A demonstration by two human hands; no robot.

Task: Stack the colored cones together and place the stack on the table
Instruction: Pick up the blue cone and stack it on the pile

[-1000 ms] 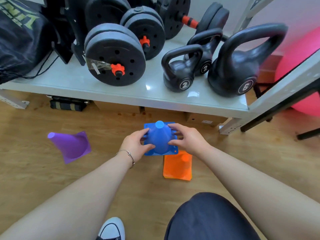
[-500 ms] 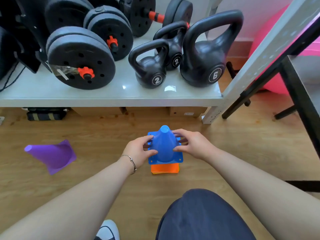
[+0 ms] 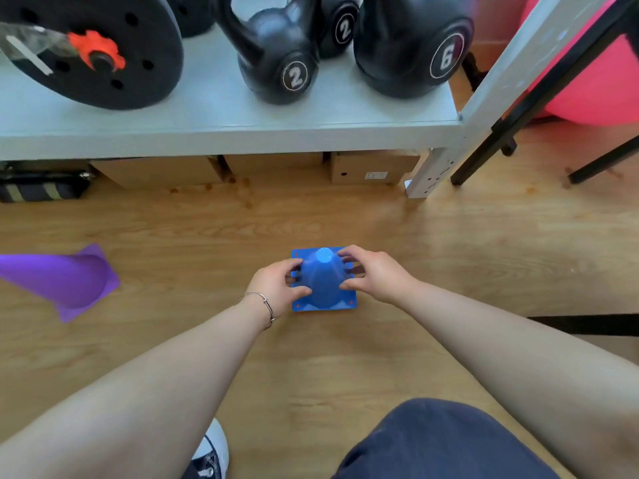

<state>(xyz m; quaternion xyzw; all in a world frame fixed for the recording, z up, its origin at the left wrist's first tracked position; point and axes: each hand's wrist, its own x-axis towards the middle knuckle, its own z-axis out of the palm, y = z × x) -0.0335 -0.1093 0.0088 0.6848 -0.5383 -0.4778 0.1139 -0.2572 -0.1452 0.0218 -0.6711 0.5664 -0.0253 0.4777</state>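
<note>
At the centre of the frame a blue cone (image 3: 324,285) stands upright on the wooden floor (image 3: 432,243), its square base flat. Tiny orange spots show through the holes at the base corners, and a thin orange edge peeks out beneath, so an orange cone sits nested under it, almost wholly hidden. The left hand (image 3: 276,283) grips the cone's left flank, its fingers (image 3: 300,291) curled against the blue wall; a thin bracelet (image 3: 266,307) circles that wrist. The right hand (image 3: 375,276) clasps the right flank, its fingers (image 3: 347,259) bent around the wall near the flat tip. At the left edge of the frame a purple cone (image 3: 65,280) lies on its side on the floor, well apart from the blue one, its tip pointing left out of view. Across the top of the frame a grey shelf (image 3: 242,133) carries a black weight plate (image 3: 103,46) with an orange collar and black kettlebells marked 2 (image 3: 280,60) and 6 (image 3: 415,46). Cardboard boxes (image 3: 373,167) sit under the shelf. A pink exercise ball (image 3: 594,84) fills the upper right corner.
</note>
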